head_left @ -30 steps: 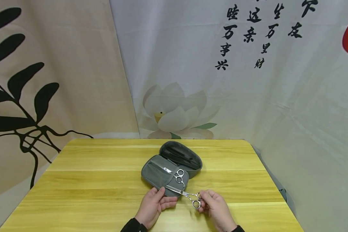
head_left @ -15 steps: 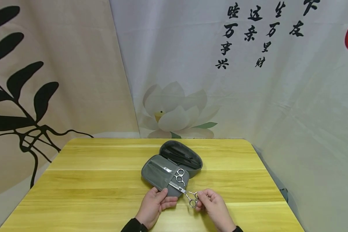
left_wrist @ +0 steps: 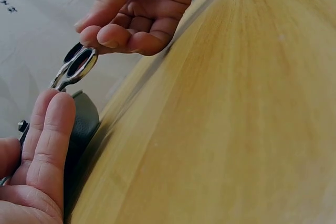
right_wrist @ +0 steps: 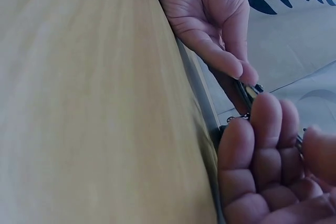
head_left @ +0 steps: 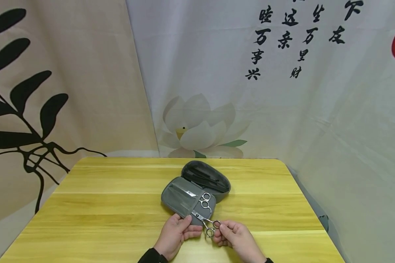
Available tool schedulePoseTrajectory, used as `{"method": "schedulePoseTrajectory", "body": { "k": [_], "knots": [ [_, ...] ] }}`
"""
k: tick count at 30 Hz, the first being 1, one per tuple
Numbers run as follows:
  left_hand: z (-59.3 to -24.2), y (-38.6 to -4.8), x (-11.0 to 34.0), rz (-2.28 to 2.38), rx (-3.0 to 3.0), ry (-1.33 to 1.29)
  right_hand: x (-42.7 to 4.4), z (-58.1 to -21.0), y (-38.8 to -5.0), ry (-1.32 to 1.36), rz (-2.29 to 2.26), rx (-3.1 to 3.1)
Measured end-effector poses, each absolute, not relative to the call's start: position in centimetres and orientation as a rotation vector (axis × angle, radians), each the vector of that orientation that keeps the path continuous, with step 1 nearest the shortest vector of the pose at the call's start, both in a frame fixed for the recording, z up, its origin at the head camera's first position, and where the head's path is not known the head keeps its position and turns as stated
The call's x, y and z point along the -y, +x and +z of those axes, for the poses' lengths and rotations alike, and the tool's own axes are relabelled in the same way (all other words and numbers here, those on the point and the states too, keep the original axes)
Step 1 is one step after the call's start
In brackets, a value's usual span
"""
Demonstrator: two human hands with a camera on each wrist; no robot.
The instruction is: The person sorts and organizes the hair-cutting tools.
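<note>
A grey case (head_left: 177,197) lies unfolded on the table, its flat panel towards me. My left hand (head_left: 173,233) grips the panel's near edge, thumb on top and fingers below. My right hand (head_left: 238,237) pinches a finger ring of silver scissors (head_left: 197,215); their blades are mostly hidden under the panel's strap pocket. In the left wrist view the scissors' rings (left_wrist: 80,66) show between the two hands. A second pair of scissors (head_left: 205,201) sits in the same panel, rings outward. The right wrist view shows the right fingers (right_wrist: 265,150) curled, the scissors largely hidden.
The case's deeper half (head_left: 222,193) stands behind the panel with dark long items (head_left: 204,179) inside, kinds unclear. Around it spreads the wooden table (head_left: 112,204). A printed cloth (head_left: 266,109) hangs behind the table's far edge.
The right hand has moved left with the scissors, and their blades have slid deeper into the panel's pocket. The left hand keeps its grip on the case.
</note>
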State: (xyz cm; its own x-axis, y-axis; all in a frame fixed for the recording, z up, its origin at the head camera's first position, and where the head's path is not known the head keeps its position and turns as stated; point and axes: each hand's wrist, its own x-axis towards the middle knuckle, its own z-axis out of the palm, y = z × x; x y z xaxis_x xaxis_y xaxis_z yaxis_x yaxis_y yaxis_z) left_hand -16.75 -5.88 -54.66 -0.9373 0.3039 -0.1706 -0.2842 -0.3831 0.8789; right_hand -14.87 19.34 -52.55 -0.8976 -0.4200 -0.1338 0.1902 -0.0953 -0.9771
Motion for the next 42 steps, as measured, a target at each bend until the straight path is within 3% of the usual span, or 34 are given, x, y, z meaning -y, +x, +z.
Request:
{"method": "schedulePoseTrajectory", "body": {
  "k": [25, 42],
  "knots": [
    [-54.59, -16.58, 6.19, 2.208, -1.569, 0.146, -19.16, -52.55, -14.69, -0.23, -1.952, -1.901],
    [-54.62, -16.73, 6.19, 2.177, -1.602, 0.134, -19.62, -52.58, -14.67, -0.153, -2.032, -1.491]
  ]
}}
